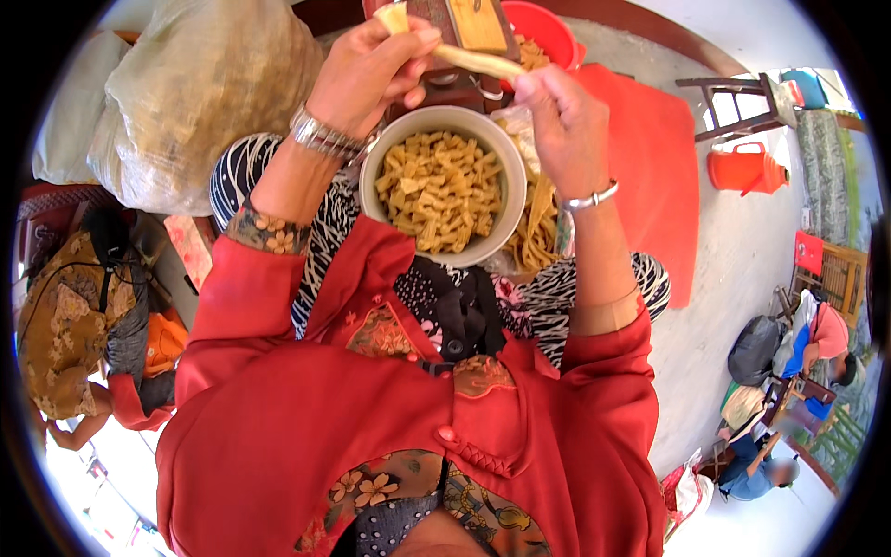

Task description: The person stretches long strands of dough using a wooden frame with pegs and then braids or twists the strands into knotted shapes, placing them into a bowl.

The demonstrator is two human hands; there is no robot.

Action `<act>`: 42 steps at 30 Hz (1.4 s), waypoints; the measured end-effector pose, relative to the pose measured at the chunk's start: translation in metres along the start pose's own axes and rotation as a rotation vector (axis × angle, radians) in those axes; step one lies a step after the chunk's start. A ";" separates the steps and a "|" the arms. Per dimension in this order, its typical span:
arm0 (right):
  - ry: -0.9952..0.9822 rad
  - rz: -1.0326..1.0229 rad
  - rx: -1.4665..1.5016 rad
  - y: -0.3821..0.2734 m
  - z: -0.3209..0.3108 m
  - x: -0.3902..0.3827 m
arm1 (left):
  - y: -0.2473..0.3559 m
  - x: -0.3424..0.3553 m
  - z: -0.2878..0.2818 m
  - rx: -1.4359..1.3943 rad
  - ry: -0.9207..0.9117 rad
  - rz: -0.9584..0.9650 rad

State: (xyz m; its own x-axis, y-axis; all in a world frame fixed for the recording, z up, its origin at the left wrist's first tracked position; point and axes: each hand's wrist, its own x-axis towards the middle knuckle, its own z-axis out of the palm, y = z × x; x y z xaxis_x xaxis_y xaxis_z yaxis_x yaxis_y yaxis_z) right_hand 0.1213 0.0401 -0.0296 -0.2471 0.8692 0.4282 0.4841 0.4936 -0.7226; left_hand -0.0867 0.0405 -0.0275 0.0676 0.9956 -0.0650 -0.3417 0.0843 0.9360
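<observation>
A long pale-yellow strip, like a root or stem (483, 63), is stretched between my two hands above a bowl. My left hand (371, 74) is closed round it near its thicker end, which sticks out past the fingers. The fingers of my right hand (564, 121) pinch its other end. Below them, between my knees, a whitish round bowl (369, 190) holds many short yellow-brown cut pieces (441, 190). Right of the bowl lie longer uncut strips (536, 227) in a plastic bag, partly hidden under my right arm.
Beyond the bowl are a wooden board (478, 26) and a red basin (546, 23) with more strips. A big filled plastic sack (209, 93) stands at left. On the right are a red mat (654, 186), an orange-red jug (747, 170) and a stool (738, 104). Other people (826, 339) sit farther off.
</observation>
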 end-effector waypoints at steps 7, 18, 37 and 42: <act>0.120 0.049 -0.234 0.021 0.002 0.081 | 0.000 0.100 -0.002 0.618 0.224 0.298; 0.018 0.345 0.269 0.072 0.011 -0.006 | -0.012 0.029 -0.014 0.771 -0.020 0.012; -0.481 -0.169 0.472 -0.077 0.067 -0.124 | -0.086 -0.072 0.005 -0.512 -0.271 -0.969; 0.076 0.006 0.526 -0.064 0.065 -0.123 | -0.071 -0.080 -0.001 -0.183 -0.056 -0.602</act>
State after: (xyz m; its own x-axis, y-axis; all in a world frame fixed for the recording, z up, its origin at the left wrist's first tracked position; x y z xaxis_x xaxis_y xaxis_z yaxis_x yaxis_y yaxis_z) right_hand 0.0659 -0.0964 -0.0709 -0.1750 0.8771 0.4473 -0.0065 0.4533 -0.8913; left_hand -0.0689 -0.0453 -0.0890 0.3454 0.7682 -0.5390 -0.3832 0.6397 0.6663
